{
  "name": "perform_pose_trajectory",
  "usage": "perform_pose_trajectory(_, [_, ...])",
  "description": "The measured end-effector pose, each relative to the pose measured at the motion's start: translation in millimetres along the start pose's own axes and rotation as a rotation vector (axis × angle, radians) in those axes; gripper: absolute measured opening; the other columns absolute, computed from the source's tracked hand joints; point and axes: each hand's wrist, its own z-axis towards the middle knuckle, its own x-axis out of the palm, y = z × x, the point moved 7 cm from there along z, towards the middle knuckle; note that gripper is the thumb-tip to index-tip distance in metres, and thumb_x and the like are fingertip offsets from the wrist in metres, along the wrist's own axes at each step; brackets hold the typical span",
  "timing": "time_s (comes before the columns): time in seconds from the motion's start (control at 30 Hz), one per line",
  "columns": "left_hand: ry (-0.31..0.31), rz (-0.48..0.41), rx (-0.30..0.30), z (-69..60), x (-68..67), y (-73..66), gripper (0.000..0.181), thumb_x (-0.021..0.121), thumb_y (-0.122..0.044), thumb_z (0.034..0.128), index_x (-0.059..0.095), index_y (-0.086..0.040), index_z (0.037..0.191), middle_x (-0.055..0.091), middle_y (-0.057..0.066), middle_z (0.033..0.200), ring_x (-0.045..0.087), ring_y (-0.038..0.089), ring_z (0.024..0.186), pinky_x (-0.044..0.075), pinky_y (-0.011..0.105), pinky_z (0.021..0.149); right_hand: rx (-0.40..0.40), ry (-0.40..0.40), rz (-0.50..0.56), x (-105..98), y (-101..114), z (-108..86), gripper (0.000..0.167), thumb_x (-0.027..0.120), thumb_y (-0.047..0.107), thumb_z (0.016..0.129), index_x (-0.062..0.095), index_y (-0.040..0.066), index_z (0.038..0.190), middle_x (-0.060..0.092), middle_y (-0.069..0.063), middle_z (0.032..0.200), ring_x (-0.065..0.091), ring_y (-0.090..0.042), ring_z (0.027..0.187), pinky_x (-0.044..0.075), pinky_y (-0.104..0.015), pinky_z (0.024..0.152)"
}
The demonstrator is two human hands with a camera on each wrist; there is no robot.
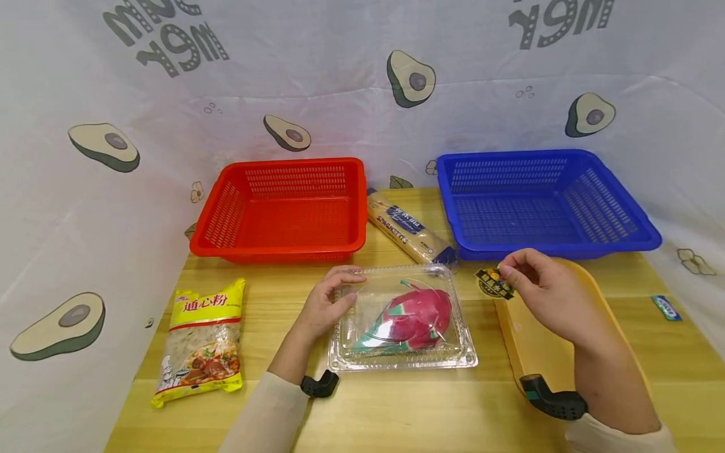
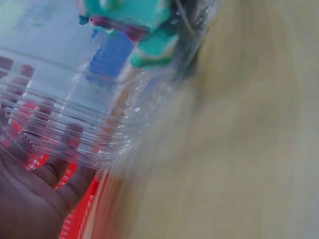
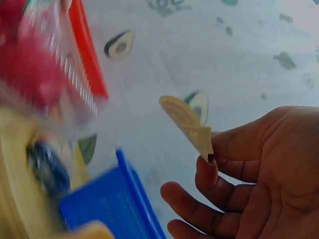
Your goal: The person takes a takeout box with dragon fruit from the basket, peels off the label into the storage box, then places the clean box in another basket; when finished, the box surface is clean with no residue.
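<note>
Sleeves [image 1: 263, 409] nearest my head feed. Right hand [image 1: 546, 302] pinches dark label [image 1: 494, 283] between thumb and forefinger, at yellow tray's [image 1: 544, 358] far left corner. Clear box [image 1: 402, 363], dragon fruit [image 1: 420, 319] inside, sits mid-bench [image 1: 362, 415]; left hand [image 1: 328, 299] touches box's far left corner, fingers loose, unclenched. Pasta bag [image 1: 201, 346] lies toward bench's left edge. Along far edge I note red basket [image 1: 277, 251], blue basket [image 1: 557, 248], spaghetti pack [image 1: 410, 229] between.

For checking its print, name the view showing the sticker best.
The head view: the sticker shows its printed face there. The right wrist view shows its pale back; the left wrist view, none of it.
</note>
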Motion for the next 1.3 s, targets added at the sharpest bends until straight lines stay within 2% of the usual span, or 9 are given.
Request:
perform_pose_trajectory(0.13, [0.007, -0.002, 0.007, 1.0, 1.1, -0.2, 0.032, 0.061, -0.005, 0.0905, 0.070, -0.005, 0.121, 0.058, 0.012, 0.143, 0.050, 0.031, 0.137, 0.040, 0.054, 0.114, 0.057, 0.000, -0.024, -14, -36, -6.6, 0.030, 0.049, 0.033, 0.108, 0.058, 0.006, 0.118, 0.061, -0.008, 0.101, 0.048, -0.008, 0.079, 0.039, -0.026, 0.062])
perform_pose_trajectory(0.23, [0.006, -0.010, 0.017, 0.3, 0.9, -0.6, 0.032, 0.061, -0.005, 0.0907, 0.069, -0.004, 0.122, 0.058, 0.013, 0.143, 0.051, 0.032, 0.136, 0.040, 0.053, 0.113, 0.097, 0.027, -0.025, -18, -57, -11.7, 0.031, 0.048, 0.033, 0.108, 0.058, 0.005, 0.119, 0.060, -0.009, 0.100, 0.047, -0.009, 0.078, 0.038, -0.027, 0.061])
perform_pose_trajectory(0.4, [0.002, -0.035, 0.032, -2.5, -1.0, -0.9, 0.033, 0.060, -0.002, 0.0910, 0.068, -0.002, 0.123, 0.057, 0.016, 0.143, 0.052, 0.034, 0.134, 0.042, 0.052, 0.111, 0.153, 0.108, -0.033, -16, -81, -17.2, 0.032, 0.051, 0.030, 0.108, 0.058, 0.000, 0.116, 0.061, -0.010, 0.099, 0.048, -0.014, 0.079, 0.037, -0.026, 0.062])
perform_pose_trajectory(0.57, [0.002, -0.046, 0.050, -2.7, -1.1, -2.6, 0.032, 0.061, -0.001, 0.0913, 0.068, 0.000, 0.123, 0.056, 0.019, 0.143, 0.051, 0.038, 0.133, 0.041, 0.056, 0.111, 0.211, 0.120, -0.082, -23, -101, -21.4, 0.035, 0.054, 0.028, 0.106, 0.056, -0.005, 0.115, 0.061, -0.015, 0.099, 0.051, -0.023, 0.085, 0.040, -0.024, 0.064])
perform_pose_trajectory(0.8, [0.013, -0.044, 0.043, -1.6, 0.5, -3.7, 0.032, 0.060, -0.001, 0.0902, 0.068, 0.000, 0.121, 0.056, 0.019, 0.143, 0.051, 0.039, 0.134, 0.039, 0.059, 0.111, 0.227, 0.062, -0.100, -41, -109, -26.3, 0.040, 0.050, 0.038, 0.107, 0.057, 0.000, 0.120, 0.063, -0.024, 0.111, 0.056, -0.030, 0.090, 0.042, -0.027, 0.066])
perform_pose_trajectory(0.93, [0.013, -0.041, 0.043, -2.4, 0.2, -3.2, 0.032, 0.060, -0.002, 0.0906, 0.068, 0.000, 0.121, 0.056, 0.020, 0.143, 0.050, 0.039, 0.134, 0.039, 0.057, 0.112, 0.203, -0.041, -0.149, -63, -104, -17.3, 0.040, 0.051, 0.039, 0.107, 0.057, 0.000, 0.118, 0.063, -0.025, 0.108, 0.057, -0.033, 0.089, 0.043, -0.031, 0.065])
perform_pose_trajectory(1.07, [0.016, -0.040, 0.050, -1.9, 0.8, -3.4, 0.032, 0.061, -0.002, 0.0910, 0.067, 0.001, 0.122, 0.056, 0.020, 0.143, 0.051, 0.038, 0.134, 0.040, 0.055, 0.111, 0.184, -0.090, -0.161, -82, -98, -4.4, 0.043, 0.048, 0.038, 0.107, 0.055, -0.002, 0.120, 0.060, -0.030, 0.113, 0.055, -0.044, 0.098, 0.045, -0.040, 0.070])
perform_pose_trajectory(1.17, [0.014, -0.033, 0.052, -1.3, 0.9, -3.2, 0.032, 0.060, -0.002, 0.0907, 0.067, 0.001, 0.122, 0.056, 0.020, 0.142, 0.052, 0.037, 0.133, 0.041, 0.054, 0.110, 0.153, -0.103, -0.136, -90, -96, 9.8, 0.043, 0.051, 0.041, 0.106, 0.056, 0.001, 0.121, 0.062, -0.021, 0.111, 0.055, -0.027, 0.097, 0.044, -0.033, 0.069])
perform_pose_trajectory(1.3, [0.016, -0.032, 0.052, -1.0, 1.7, -3.5, 0.033, 0.060, -0.001, 0.0904, 0.067, 0.001, 0.122, 0.056, 0.021, 0.142, 0.052, 0.039, 0.132, 0.043, 0.053, 0.110, 0.105, -0.085, -0.097, -90, -97, 31.0, 0.040, 0.056, 0.045, 0.103, 0.060, 0.008, 0.120, 0.060, 0.001, 0.102, 0.047, -0.002, 0.083, 0.040, -0.018, 0.065])
